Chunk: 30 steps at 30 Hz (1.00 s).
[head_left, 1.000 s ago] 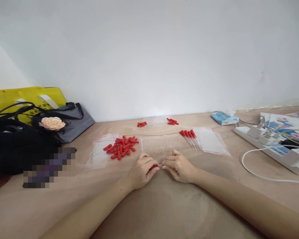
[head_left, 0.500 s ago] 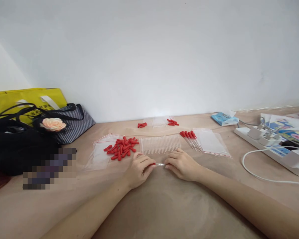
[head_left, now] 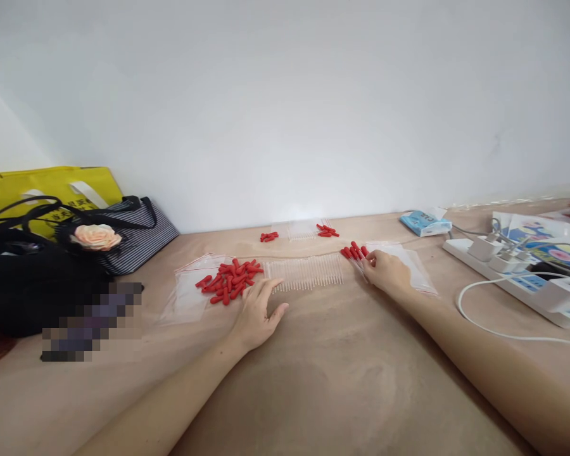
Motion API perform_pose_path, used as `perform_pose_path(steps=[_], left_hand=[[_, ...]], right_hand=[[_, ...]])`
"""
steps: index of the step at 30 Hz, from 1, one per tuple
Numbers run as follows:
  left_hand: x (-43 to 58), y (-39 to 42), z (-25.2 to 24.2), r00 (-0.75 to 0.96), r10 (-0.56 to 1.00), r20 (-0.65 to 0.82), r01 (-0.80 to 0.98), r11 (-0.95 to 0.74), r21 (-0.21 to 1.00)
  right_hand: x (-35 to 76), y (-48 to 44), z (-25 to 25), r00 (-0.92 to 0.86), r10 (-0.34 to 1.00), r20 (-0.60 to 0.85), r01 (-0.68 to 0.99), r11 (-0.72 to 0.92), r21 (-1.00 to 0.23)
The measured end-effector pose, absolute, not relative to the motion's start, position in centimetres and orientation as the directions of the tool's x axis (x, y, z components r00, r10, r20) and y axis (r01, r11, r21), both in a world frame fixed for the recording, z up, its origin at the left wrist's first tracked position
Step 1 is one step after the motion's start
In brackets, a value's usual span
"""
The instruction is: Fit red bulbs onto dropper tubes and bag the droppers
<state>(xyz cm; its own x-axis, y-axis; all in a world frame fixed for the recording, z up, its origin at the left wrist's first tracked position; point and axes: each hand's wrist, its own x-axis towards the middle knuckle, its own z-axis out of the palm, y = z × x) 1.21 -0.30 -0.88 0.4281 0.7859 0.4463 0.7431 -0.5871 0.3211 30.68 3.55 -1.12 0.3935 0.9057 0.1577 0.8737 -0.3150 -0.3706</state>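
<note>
My left hand [head_left: 258, 311] lies flat on the table with its fingers spread, just below a loose pile of red rubber caps [head_left: 230, 278] on a clear bag. A row of clear thin tubes [head_left: 304, 272] lies between my hands. My right hand [head_left: 386, 270] is stretched out to the right, its fingers curled and pinched at a small bunch of red-capped tubes [head_left: 354, 252]. It appears to hold one of them by the capped end. Clear zip bags [head_left: 415, 269] lie under and beside that hand.
Farther back lie more clear tubes [head_left: 303, 230] with two small groups of red caps [head_left: 327, 231]. Bags, one black [head_left: 33, 278] and one yellow [head_left: 52, 183], stand at the left. A power strip [head_left: 517, 272] with plugs, a white cable [head_left: 484, 323] and a blue packet [head_left: 425, 223] are at the right.
Both hands were together in the middle pressing a red cap onto a tube. My right hand has carried it right to the capped bunch; my left hand has opened flat near the caps.
</note>
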Motion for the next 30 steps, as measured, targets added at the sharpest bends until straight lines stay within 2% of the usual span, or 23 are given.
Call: perform_pose_path(steps=[6,10,15,17,22,26,30], left_hand=[[1.3,-0.3,-0.7,0.396,0.807,0.438,0.759,-0.556,0.338],[1.2,-0.1,-0.8,0.360,0.819,0.447,0.777,-0.529,0.343],[0.9,0.4,-1.3,0.304,0.814,0.495,0.807,-0.496,0.320],[0.3,0.8,-1.2,0.313,0.801,0.510,0.827,-0.494,0.269],[-2.6,3.5,0.8,0.356,0.758,0.546,0.904,-0.427,0.002],[-3.8,6.7,2.3,0.413,0.813,0.410,0.900,-0.433,-0.048],[-3.3,8.8,2.6,0.466,0.826,0.319,0.877,-0.478,-0.044]], right_hand=[[30.3,3.5,-1.2,0.415,0.898,0.148,0.871,-0.345,-0.349],[28.9,3.3,-0.4,0.313,0.938,0.150,0.908,-0.249,-0.338],[26.8,4.8,0.5,0.240,0.970,0.041,0.928,-0.217,-0.303],[26.4,5.7,0.6,0.247,0.969,0.018,0.927,-0.231,-0.296],[26.4,7.0,0.2,0.247,0.969,-0.015,0.922,-0.240,-0.304],[26.6,7.1,0.1,0.234,0.972,-0.016,0.921,-0.226,-0.318],[26.9,6.9,0.2,0.219,0.975,0.039,0.925,-0.195,-0.326]])
